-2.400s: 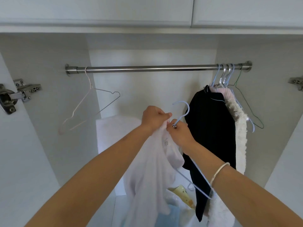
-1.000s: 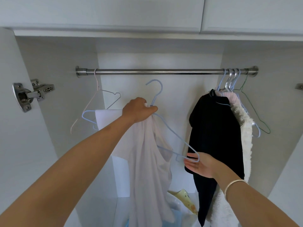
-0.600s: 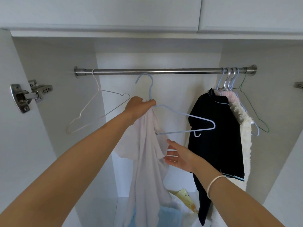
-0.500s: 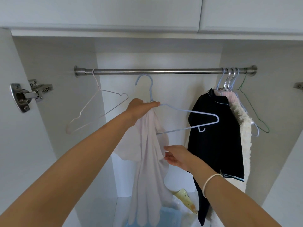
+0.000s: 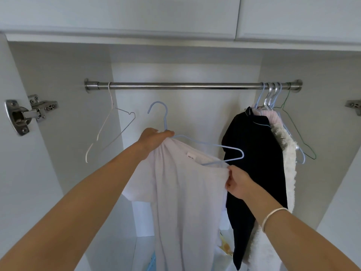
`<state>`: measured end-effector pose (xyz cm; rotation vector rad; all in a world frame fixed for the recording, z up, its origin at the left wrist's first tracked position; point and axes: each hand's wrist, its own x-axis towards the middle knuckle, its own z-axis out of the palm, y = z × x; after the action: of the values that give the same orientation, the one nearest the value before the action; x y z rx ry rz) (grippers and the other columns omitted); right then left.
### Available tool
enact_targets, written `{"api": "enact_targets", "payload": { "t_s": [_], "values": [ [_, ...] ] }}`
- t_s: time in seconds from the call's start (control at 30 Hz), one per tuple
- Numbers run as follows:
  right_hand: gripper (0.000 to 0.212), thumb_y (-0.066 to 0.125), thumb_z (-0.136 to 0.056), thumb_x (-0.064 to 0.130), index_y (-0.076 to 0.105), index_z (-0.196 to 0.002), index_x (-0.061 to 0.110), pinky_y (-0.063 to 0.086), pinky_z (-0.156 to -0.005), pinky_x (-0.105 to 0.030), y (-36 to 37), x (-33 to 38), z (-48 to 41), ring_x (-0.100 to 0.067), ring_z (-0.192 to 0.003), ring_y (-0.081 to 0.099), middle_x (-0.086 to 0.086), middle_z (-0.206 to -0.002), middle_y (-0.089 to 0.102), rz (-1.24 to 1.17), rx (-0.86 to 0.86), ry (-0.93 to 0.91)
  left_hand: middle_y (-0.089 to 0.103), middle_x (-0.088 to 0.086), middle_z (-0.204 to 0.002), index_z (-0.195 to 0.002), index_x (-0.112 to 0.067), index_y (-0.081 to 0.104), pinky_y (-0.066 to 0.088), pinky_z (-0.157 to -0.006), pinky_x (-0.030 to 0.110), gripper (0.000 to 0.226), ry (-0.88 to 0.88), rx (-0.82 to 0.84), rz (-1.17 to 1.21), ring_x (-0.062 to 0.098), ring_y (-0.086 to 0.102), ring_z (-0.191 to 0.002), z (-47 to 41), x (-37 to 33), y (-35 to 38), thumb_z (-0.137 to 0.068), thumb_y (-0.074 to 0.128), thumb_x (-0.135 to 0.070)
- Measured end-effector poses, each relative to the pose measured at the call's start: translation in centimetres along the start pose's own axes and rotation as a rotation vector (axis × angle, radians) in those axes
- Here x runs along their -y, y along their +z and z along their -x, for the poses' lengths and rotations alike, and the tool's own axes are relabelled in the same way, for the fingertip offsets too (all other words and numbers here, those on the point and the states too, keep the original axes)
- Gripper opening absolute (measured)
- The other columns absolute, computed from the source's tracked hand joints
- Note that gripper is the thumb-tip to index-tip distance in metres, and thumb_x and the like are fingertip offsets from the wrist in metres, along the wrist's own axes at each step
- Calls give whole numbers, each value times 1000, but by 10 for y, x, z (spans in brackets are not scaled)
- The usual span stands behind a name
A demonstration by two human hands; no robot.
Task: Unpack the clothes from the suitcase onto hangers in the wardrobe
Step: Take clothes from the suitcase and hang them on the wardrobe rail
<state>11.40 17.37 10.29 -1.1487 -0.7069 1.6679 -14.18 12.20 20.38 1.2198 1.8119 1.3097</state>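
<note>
My left hand (image 5: 154, 138) is curled round the neck of the blue hanger (image 5: 214, 145) and grips a bunch of the white shirt (image 5: 185, 192) there too. My right hand (image 5: 237, 183) pinches the top edge of the shirt, just under the hanger's right end. That end sticks out bare above the cloth. I cannot tell if the other end is inside the shirt. The shirt hangs down long from both my hands, with a small tag (image 5: 191, 156) showing near the top. The hanger's hook points up, below the rod (image 5: 185, 86) and not touching it. I hold it all inside the wardrobe (image 5: 68, 75). A bare white hanger (image 5: 109, 130) hangs at the left end of the rod. At the right end hang a black top (image 5: 254, 153) and a fluffy white thing (image 5: 289, 159), close together, with a bare green hanger (image 5: 298, 133) behind them. A bracelet (image 5: 273, 214) is on my right wrist. A metal hinge (image 5: 23, 116) sits on the left door.
</note>
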Motion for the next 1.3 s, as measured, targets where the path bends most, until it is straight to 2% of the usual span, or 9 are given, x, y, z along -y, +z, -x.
{"api": "enact_targets", "payload": {
  "t_s": [0.23, 0.33, 0.43, 0.57, 0.83, 1.0, 1.1, 1.17, 1.3],
  "values": [
    [22, 44, -96, 3, 54, -77, 10, 43, -58, -23, -14, 27, 3, -13, -62, 48, -4, -72, 51, -64, -89, -139, 60, 15, -124, -122, 1, 58, 42, -78, 30, 68, 0, 14, -17, 28, 60, -104, -9, 12, 5, -76, 73, -47],
    [22, 45, -97, 6, 53, -77, 9, 43, -56, -23, -22, 36, 1, -13, -60, 45, -4, -69, 49, -47, -134, -202, 58, 10, -93, -93, -6, 62, 39, -70, 30, 45, 44, 37, -19, 23, 57, -82, -9, 13, 8, -76, 74, -46],
    [15, 43, -98, 11, 49, -86, 5, 40, -53, -22, -26, 44, -2, -17, -65, 43, -4, -70, 44, 291, -276, -423, 47, 6, -73, -74, -14, 49, 31, -60, 29, 39, 94, 32, -148, 19, 46, -65, -6, 16, 11, -76, 75, -44],
    [17, 46, -98, 18, 56, -100, 4, 41, -73, -30, -15, 53, 3, -22, -86, 51, -7, -91, 55, 685, -377, -702, 43, -4, -65, -65, -19, 41, 28, -57, 29, 44, 147, 21, -515, 14, 43, -60, 3, 24, 21, -76, 73, -47],
    [12, 54, -94, 14, 58, -84, 9, 39, -61, -17, 42, 40, 28, -7, -69, 49, 3, -75, 54, 721, 111, -665, 26, -3, -61, -61, -23, 24, 20, -50, 25, 55, 157, 226, -214, 12, 26, -53, 7, 16, 49, -83, 66, -49],
    [8, 50, -95, 14, 53, -90, 8, 40, -61, -9, 35, 43, 27, -8, -73, 50, 5, -77, 53, 818, 139, -700, 37, 5, -68, -70, -13, 43, 28, -55, 26, 41, 192, 303, -153, 17, 36, -62, 3, 14, 41, -88, 63, -44],
    [20, 41, -99, 36, 49, -98, 18, 39, -80, -26, 14, 44, 11, -18, -89, 50, 2, -89, 52, 952, 88, -602, 45, 8, -76, -78, -12, 51, 32, -67, 31, 33, 202, 272, -12, 20, 42, -71, 0, 17, 32, -91, 59, -42],
    [30, 34, -98, 48, 47, -84, 25, 40, -85, -37, 3, 41, 5, -21, -86, 50, 4, -80, 49, 1079, 49, -565, 43, 7, -78, -78, -12, 50, 30, -69, 33, 31, 204, 221, 51, 21, 39, -73, -2, 19, 31, -93, 57, -39],
    [45, 31, -98, 49, 51, -75, 16, 41, -68, -35, 10, 35, 18, -22, -71, 54, 0, -70, 54, 1309, 21, -718, 44, 9, -82, -85, -13, 50, 31, -69, 33, 23, 140, 94, 230, 23, 39, -76, -7, 18, 38, -96, 54, -33]
  ]
}}
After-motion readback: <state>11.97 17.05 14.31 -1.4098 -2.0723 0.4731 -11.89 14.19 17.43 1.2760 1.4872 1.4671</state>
